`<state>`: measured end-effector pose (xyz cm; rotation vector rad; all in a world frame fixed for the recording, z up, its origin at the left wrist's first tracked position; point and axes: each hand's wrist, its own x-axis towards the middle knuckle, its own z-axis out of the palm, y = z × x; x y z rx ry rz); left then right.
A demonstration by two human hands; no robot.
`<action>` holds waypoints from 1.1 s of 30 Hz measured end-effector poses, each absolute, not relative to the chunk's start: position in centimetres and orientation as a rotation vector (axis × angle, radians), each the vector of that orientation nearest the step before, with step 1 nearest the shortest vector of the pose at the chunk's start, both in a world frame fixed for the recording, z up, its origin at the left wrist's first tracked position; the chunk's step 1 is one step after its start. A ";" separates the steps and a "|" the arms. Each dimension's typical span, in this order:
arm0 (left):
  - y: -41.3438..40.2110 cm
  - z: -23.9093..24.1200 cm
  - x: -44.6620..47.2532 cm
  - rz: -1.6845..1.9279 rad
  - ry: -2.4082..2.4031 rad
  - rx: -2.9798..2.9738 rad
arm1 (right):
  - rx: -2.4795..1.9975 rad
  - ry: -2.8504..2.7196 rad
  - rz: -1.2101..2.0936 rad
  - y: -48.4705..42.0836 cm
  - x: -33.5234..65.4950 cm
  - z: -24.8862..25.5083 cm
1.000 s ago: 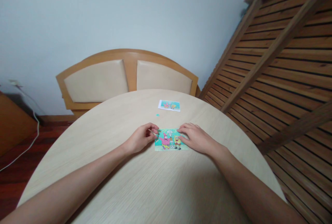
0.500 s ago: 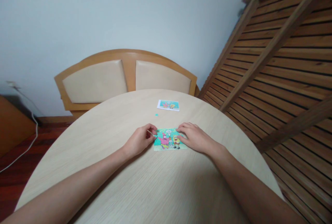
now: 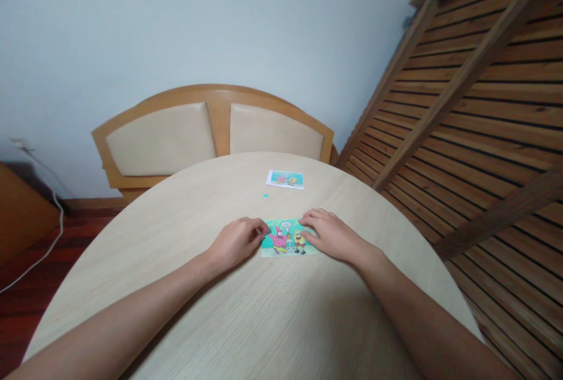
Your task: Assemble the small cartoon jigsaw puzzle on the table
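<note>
A teal cartoon jigsaw puzzle [image 3: 288, 239] lies flat on the table, with a pink starfish, a pale figure and a yellow sponge character on it. My left hand [image 3: 241, 240] is at its upper left edge, thumb and forefinger pinched on a small puzzle piece that the fingers mostly hide. Across the right side of the puzzle rests my right hand [image 3: 331, 233], fingers stretched out and touching its surface. A loose teal piece [image 3: 265, 196] lies just beyond the puzzle.
Farther back on the round wooden table [image 3: 193, 309] is a white-edged card [image 3: 285, 179] with the same cartoon picture. Behind the table stands a padded headboard [image 3: 162, 139] against the wall. A slatted wooden frame [image 3: 475, 87] leans at the right.
My left fingers have come down and slightly right onto the puzzle's left edge, and the piece between them is now largely covered. My right hand stays in place.
</note>
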<state>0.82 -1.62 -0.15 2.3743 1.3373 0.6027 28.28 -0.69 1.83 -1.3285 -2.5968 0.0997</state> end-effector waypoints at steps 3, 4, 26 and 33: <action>-1.4 -0.2 0.6 0.606 1.331 2.424 | -1.336 -2.593 0.102 -0.7 28.2 1.7; -1.3 -0.3 0.6 0.630 1.320 2.436 | -1.336 -2.593 0.102 -0.7 28.2 1.7; 5.9 -0.1 1.3 0.415 1.418 2.687 | -1.470 -2.381 0.159 1.8 34.2 0.5; 2.8 -0.4 -0.7 0.568 1.448 2.600 | -1.483 -2.433 0.043 1.1 32.6 1.4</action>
